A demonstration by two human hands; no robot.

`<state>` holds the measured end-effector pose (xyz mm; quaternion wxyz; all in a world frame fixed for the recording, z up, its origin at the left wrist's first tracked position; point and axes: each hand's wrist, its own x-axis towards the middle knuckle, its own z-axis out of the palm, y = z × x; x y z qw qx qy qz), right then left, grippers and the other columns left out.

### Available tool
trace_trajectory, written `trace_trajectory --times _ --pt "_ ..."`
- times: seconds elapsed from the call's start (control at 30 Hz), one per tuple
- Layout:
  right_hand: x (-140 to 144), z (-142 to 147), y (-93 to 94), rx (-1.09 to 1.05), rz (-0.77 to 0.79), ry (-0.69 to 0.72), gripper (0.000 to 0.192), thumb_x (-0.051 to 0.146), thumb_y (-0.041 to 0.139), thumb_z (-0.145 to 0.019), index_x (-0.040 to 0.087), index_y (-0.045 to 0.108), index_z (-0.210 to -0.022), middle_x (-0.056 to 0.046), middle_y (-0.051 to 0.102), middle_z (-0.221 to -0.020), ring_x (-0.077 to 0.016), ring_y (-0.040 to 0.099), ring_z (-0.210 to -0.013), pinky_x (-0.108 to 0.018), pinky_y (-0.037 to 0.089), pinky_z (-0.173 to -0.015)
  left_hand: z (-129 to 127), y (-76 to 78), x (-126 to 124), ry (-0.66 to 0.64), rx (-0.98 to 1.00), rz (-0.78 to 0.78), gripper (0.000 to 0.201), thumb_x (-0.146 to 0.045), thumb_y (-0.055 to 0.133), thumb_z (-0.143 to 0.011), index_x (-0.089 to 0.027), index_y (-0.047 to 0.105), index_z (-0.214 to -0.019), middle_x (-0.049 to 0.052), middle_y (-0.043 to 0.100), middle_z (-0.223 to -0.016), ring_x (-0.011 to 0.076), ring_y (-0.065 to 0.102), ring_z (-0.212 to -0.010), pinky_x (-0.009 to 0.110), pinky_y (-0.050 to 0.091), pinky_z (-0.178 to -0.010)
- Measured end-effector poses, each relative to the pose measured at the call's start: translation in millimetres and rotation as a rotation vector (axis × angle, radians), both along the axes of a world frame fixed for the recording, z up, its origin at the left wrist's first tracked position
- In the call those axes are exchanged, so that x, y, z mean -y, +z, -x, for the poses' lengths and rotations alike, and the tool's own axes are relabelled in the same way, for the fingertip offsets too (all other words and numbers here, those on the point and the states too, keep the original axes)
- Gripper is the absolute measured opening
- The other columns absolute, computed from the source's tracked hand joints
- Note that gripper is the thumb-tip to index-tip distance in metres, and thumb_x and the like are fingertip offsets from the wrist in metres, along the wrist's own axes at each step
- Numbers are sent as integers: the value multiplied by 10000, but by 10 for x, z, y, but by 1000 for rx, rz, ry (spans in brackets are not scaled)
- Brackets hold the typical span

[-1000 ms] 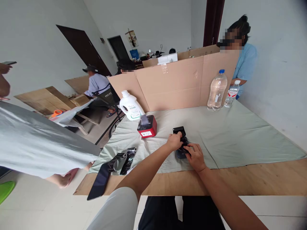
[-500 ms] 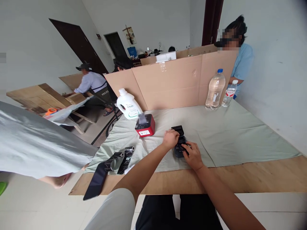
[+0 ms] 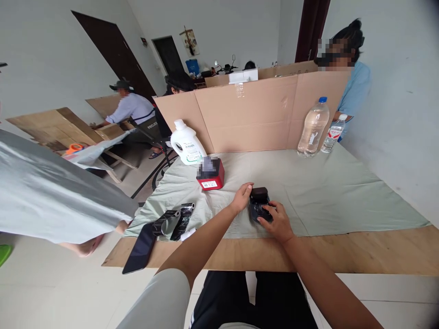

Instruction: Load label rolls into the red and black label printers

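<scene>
A small black device (image 3: 255,211) with a raised lid (image 3: 259,192) sits on the cloth in front of me. My left hand (image 3: 243,196) is at its left side, fingertips gripping the edge by the lid. On the right, my right hand (image 3: 279,221) holds the body, its thumb at the near side and its fingers curled over the dark, shiny inside. What lies under those fingertips is hidden. A red and black box (image 3: 210,183) stands farther left. Rolls of glossy black film (image 3: 183,221) lie near my left forearm, by a small white piece (image 3: 188,234).
A black phone (image 3: 139,249) rests at the table's near left edge. Behind stand a white jug (image 3: 188,148), a large water bottle (image 3: 313,130) and a smaller bottle (image 3: 333,135). A cardboard panel (image 3: 247,119) walls off the far side. Other people sit beyond it.
My left hand has moved off the device's middle to its left edge. The lid now looks less flat and more upright. My right hand stays over the near part.
</scene>
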<state>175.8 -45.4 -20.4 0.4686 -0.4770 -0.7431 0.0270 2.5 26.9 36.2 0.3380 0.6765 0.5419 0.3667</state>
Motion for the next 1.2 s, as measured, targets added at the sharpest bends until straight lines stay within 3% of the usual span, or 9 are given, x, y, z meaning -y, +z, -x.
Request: trace_trajectory --times 0.1,0.27,0.4,0.53,0.73,0.97,1.07,1.2 --pt "6 -2 12 -6 11 -7 349 485 580 -829 207 658 -1024 -125 539 -1094 -254 539 -1014 -431 521 -854 16 -69 134 -90 -76 -123 406 -379 313 -968 -160 623 -1112 106 596 -1190 202 522 -1176 388 393 -1063" --pt "-9 -9 11 -6 40 0 347 465 559 -848 194 636 -1050 -128 544 -1094 -251 534 -1040 -436 500 -907 12 -206 310 -124 -108 -184 364 -306 348 -951 -154 599 -1167 121 473 -1355 199 437 -1279 392 332 -1118" --pt "-85 -31 -62 -62 87 -57 481 520 521 -857 179 555 -1193 -156 540 -1188 -275 519 -1131 -479 478 -946 -36 -327 383 -21 -81 -105 371 -303 362 -947 -178 580 -1219 102 357 -1472 214 333 -1368 417 293 -1139" --pt "-135 -39 -143 -29 172 -15 593 537 479 -875 187 439 -1352 -149 559 -1280 -275 519 -1200 -482 472 -966 -131 -409 441 38 18 7 404 -321 329 -963 -205 537 -1289 81 400 -1464 197 258 -1415 422 240 -1161" --pt "-84 -28 -166 6 117 35 644 518 521 -860 182 401 -1396 -156 558 -1309 -280 531 -1209 -476 466 -986 -173 -380 477 37 129 18 468 -433 303 -969 -206 513 -1319 60 225 -1561 201 216 -1433 378 222 -1169" --pt "-85 31 -198 73 151 4 727 511 582 -819 194 343 -1429 -178 542 -1299 -322 541 -1172 -519 488 -925 -118 -495 447 26 120 5 463 -407 289 -972 -194 507 -1321 83 258 -1547 200 262 -1417 400 239 -1160" --pt "-80 34 -171 99 148 -26 771 530 626 -776 195 352 -1415 -195 469 -1365 -342 497 -1211 -534 483 -916 -82 -489 459 -6 28 -89 480 -445 299 -965 -196 505 -1320 79 195 -1568 217 255 -1419 418 241 -1157" --pt "-83 14 -111 153 88 -2 816 556 657 -740 172 362 -1397 -181 388 -1447 -330 441 -1265 -517 435 -988 12 -413 474 -172 -203 -259 563 -491 432 -914 -180 426 -1384 104 230 -1554 254 137 -1450 482 178 -1168"
